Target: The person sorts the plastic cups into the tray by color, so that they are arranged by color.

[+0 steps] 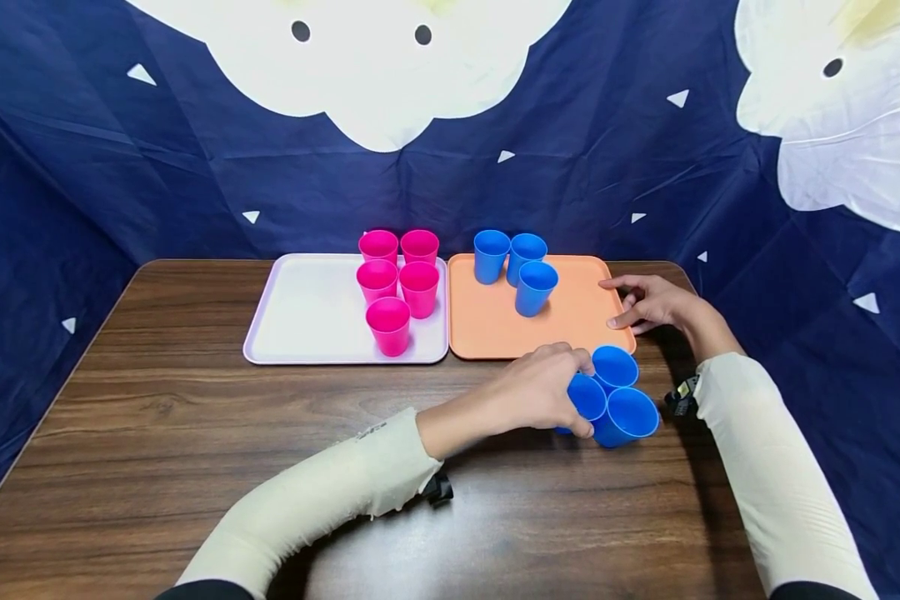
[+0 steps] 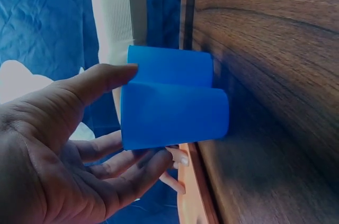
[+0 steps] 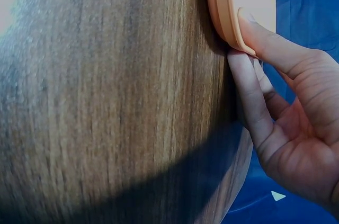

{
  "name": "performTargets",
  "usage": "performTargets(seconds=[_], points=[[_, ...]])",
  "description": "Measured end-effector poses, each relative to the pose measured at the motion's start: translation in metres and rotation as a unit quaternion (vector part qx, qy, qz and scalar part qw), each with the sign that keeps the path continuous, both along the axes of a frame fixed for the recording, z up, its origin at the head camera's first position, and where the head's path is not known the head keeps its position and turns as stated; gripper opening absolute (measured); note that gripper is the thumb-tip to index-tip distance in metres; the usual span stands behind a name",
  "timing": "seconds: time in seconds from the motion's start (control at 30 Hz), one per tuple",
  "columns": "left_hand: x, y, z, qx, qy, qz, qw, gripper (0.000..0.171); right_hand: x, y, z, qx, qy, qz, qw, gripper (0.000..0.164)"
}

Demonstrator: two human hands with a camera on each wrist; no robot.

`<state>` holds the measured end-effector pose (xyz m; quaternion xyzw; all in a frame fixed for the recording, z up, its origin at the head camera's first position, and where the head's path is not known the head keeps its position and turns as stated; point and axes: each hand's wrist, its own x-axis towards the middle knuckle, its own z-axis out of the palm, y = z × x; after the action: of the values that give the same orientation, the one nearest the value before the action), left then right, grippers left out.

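My left hand (image 1: pixel 540 383) holds a blue cup (image 1: pixel 587 398), thumb on one side and fingers on the other. Two more blue cups stand against it, a front one (image 1: pixel 627 418) and a back one (image 1: pixel 615 367); a bit of blue shows beneath the hand, mostly hidden. From the left wrist, the thumb lies at the rims of two upright cups (image 2: pixel 175 115). My right hand (image 3: pixel 296 113) pinches the near right corner of the orange tray (image 3: pixel 228 12), thumb on top and fingers under. Three blue cups (image 1: pixel 536 289) stand on this tray.
Left of the orange tray, touching or nearly so, lies a white tray (image 1: pixel 307 308) with a purple rim. Several pink cups (image 1: pixel 388 327) stand on its right side. Behind the wooden table (image 1: pixel 195 442) hangs a dark blue cloth (image 1: pixel 180 192) with white shapes.
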<state>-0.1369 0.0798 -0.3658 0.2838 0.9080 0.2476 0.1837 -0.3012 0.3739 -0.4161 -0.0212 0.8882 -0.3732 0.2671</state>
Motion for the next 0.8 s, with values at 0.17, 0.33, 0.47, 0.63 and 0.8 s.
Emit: performTargets(seconds=[0.17,0.33,0.47,0.63,0.8], points=[[0.0,-0.001,0.001,0.003,-0.003,-0.009,1.0,0.071,0.001,0.0,0.002,0.001,0.001,-0.001,1.0,0.091],[0.0,-0.004,0.005,-0.001,-0.01,-0.009,0.9999,0.07,0.001,-0.001,0.002,0.003,0.002,0.001,1.0,0.091],[-0.002,-0.009,0.011,-0.003,-0.022,0.001,0.9998,0.07,0.0,0.0,0.002,0.003,0.001,0.002,1.0,0.091],[-0.006,-0.015,0.018,0.005,-0.027,0.013,0.9995,0.069,0.0,0.0,0.002,0.007,0.0,-0.001,1.0,0.092],[-0.013,-0.024,0.024,0.015,-0.018,0.03,0.9993,0.071,0.0,0.0,0.001,0.007,-0.001,-0.001,1.0,0.091]])
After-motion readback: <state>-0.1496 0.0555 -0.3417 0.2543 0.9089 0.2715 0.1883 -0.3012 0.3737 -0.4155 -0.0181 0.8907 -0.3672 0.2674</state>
